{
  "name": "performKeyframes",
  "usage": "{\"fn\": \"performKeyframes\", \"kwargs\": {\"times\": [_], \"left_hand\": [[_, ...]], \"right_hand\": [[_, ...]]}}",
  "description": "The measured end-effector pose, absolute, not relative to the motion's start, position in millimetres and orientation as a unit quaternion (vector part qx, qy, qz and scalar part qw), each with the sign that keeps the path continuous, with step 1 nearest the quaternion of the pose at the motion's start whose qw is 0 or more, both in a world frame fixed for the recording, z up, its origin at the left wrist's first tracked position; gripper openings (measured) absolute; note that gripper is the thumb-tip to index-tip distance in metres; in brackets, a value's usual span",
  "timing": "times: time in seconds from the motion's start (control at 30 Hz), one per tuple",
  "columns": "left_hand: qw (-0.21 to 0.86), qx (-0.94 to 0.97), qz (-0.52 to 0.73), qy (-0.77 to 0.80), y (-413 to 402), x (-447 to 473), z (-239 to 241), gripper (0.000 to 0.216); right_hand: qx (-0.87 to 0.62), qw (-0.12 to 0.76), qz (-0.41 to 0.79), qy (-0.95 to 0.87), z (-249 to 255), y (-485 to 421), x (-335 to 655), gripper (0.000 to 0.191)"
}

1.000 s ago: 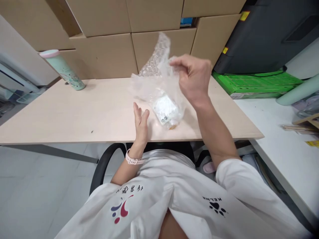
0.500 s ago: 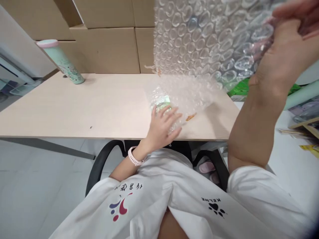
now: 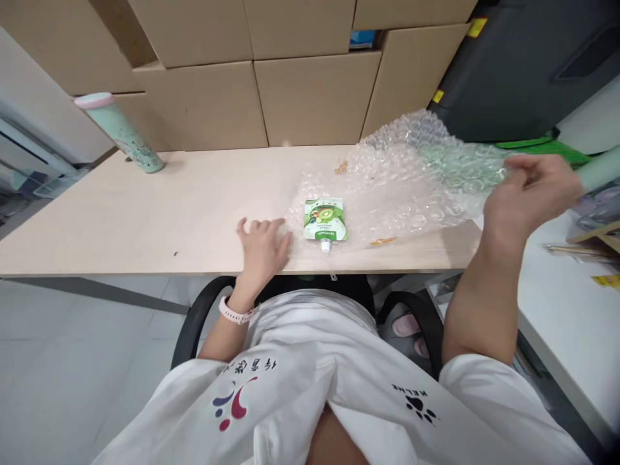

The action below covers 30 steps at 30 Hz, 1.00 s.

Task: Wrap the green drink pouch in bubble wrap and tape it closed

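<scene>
A green and white spouted food pouch [image 3: 324, 218] lies face up with its white cap toward me, on the left part of a sheet of bubble wrap [image 3: 402, 184]. The wrap spreads across the right side of the table, its far part raised and crumpled. My right hand [image 3: 533, 194] grips the wrap's right end beyond the table's right edge, fingers closed and a little blurred. To the left of the pouch, my left hand [image 3: 263, 248] rests near the front edge, fingers apart, holding nothing.
A mint tumbler [image 3: 121, 132] with a pink lid stands at the back left. Cardboard boxes [image 3: 208, 106] line the back of the table [image 3: 145, 226]. A dark case [image 3: 523, 71] is at the back right, a white side surface [image 3: 571, 310] to the right.
My right hand has come down, lowering the raised wrap onto the table. My left hand has moved left off the pouch, which now shows fully.
</scene>
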<state>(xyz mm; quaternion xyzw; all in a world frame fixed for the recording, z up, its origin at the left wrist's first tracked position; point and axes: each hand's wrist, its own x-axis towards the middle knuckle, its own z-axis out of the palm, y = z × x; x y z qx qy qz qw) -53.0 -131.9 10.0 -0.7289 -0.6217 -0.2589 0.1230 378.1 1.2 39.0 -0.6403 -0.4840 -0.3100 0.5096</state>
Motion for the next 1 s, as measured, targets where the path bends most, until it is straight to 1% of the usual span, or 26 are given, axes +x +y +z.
{"fn": "performKeyframes", "kwargs": {"times": [0.03, 0.07, 0.1, 0.17, 0.2, 0.23, 0.27, 0.3, 0.37, 0.4, 0.43, 0.53, 0.63, 0.73, 0.8, 0.87, 0.93, 1.0], "left_hand": [[0.132, -0.683, -0.295, -0.655, -135.4, -63.7, 10.0, 0.035], [0.154, -0.643, -0.33, -0.674, -139.3, -71.2, 11.0, 0.041], [0.178, -0.61, -0.368, -0.679, -143.5, -75.3, 12.8, 0.044], [0.199, -0.594, -0.439, -0.644, -151.1, -72.8, 17.5, 0.043], [0.18, -0.616, -0.464, -0.611, -153.4, -67.3, 19.5, 0.039], [0.148, -0.649, -0.478, -0.574, -154.4, -59.9, 20.5, 0.034], [0.093, -0.689, -0.476, -0.539, -153.7, -51.5, 20.2, 0.032], [0.044, -0.722, -0.457, -0.518, -151.3, -42.7, 18.6, 0.032], [-0.061, -0.755, -0.4, -0.516, -142.4, -26.7, 11.6, 0.042], [-0.125, -0.749, -0.386, -0.524, -136.7, -20.1, 7.1, 0.049], [-0.189, -0.729, -0.399, -0.523, -130.7, -14.7, 2.5, 0.053], [-0.372, -0.6, -0.519, -0.481, -115.7, -4.5, -6.5, 0.054], [-0.478, -0.456, -0.597, -0.456, -108.5, 0.4, -4.2, 0.054], [-0.537, -0.389, -0.588, -0.463, -105.4, 4.1, 6.0, 0.048], [-0.568, -0.381, -0.559, -0.469, -103.1, 6.6, 13.4, 0.038], [-0.581, -0.383, -0.539, -0.474, -100.5, 9.0, 19.6, 0.033], [-0.58, -0.385, -0.544, -0.468, -99.4, 10.5, 24.4, 0.04], [-0.572, -0.387, -0.561, -0.456, -101.9, 8.6, 28.1, 0.057]], "right_hand": [[-0.674, 0.468, -0.294, -0.49, 40.8, -7.2, 372.3, 0.026], [-0.698, 0.43, -0.272, -0.504, 44.2, -16.8, 362.7, 0.033], [-0.707, 0.419, -0.25, -0.512, 48.3, -26.9, 349.1, 0.038], [-0.65, 0.437, -0.201, -0.588, 55.2, -46.5, 312.0, 0.034], [-0.597, 0.447, -0.157, -0.647, 55.9, -55.1, 290.0, 0.032], [-0.539, 0.473, -0.107, -0.688, 53.9, -62.5, 267.3, 0.029], [-0.492, 0.471, -0.025, -0.732, 48.8, -68.5, 245.0, 0.029], [-0.454, 0.451, 0.058, -0.766, 41.1, -73.3, 224.5, 0.032], [-0.436, 0.423, 0.101, -0.788, 20.7, -79.4, 192.3, 0.04], [-0.439, 0.412, 0.133, -0.787, 10.2, -81.2, 181.4, 0.043], [-0.446, 0.412, 0.156, -0.78, 0.8, -82.5, 174.1, 0.045], [-0.452, 0.42, 0.186, -0.765, -14.6, -84.7, 168.0, 0.048], [-0.446, 0.42, 0.205, -0.763, -14.0, -85.3, 171.7, 0.044], [-0.44, 0.42, 0.217, -0.763, -11.8, -84.5, 173.6, 0.039], [-0.434, 0.418, 0.217, -0.768, -13.1, -83.9, 173.2, 0.038], [-0.429, 0.416, 0.215, -0.773, -15.5, -83.4, 172.6, 0.036], [-0.422, 0.417, 0.218, -0.775, -17.3, -83.2, 172.0, 0.036], [-0.427, 0.42, 0.223, -0.769, -17.6, -83.6, 171.3, 0.038]]}}
